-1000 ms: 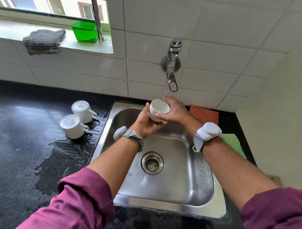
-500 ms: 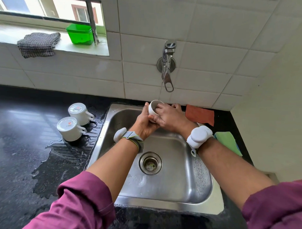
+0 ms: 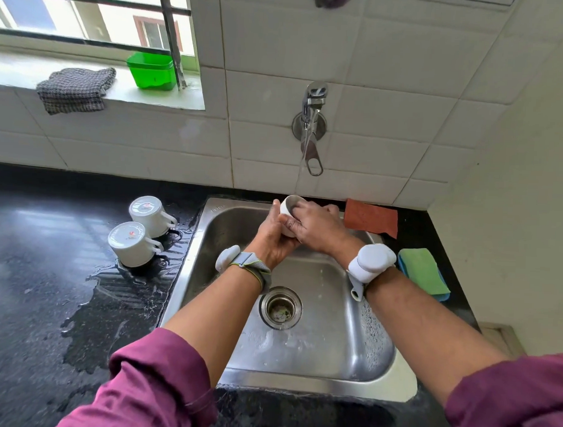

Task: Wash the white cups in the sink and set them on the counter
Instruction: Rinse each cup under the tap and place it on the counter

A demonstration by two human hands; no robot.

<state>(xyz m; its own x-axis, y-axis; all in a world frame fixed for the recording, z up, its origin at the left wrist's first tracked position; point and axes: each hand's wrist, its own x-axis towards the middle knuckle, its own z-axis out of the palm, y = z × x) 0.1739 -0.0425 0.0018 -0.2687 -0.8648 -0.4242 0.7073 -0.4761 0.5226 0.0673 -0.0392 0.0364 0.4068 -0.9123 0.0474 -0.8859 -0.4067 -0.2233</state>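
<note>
Cup (image 3: 288,210), small, white and glossy, is sitting between both hands over the back of the sink (image 3: 299,385), just under the tap (image 3: 312,118), whose thin stream is falling toward it. Its mouth is tilting up toward the wall behind the sink, so its axis is leaning back; the handle is hidden. The left hand (image 3: 273,241) is cupping it from the left and below, fingers curled round the body. The right hand (image 3: 319,227) is gripping it from the right, fingers curling over the rim. Below the hands the basin is lying open down to the drain. Left of the sink, a second cup (image 3: 147,213) and a third cup (image 3: 130,244) are standing upside down on the wet counter (image 3: 32,268), near the rim, handles pointing toward the sink. Right of the sink, a cloth (image 3: 372,218) and a sponge (image 3: 423,272) are lying beside the rim.
</note>
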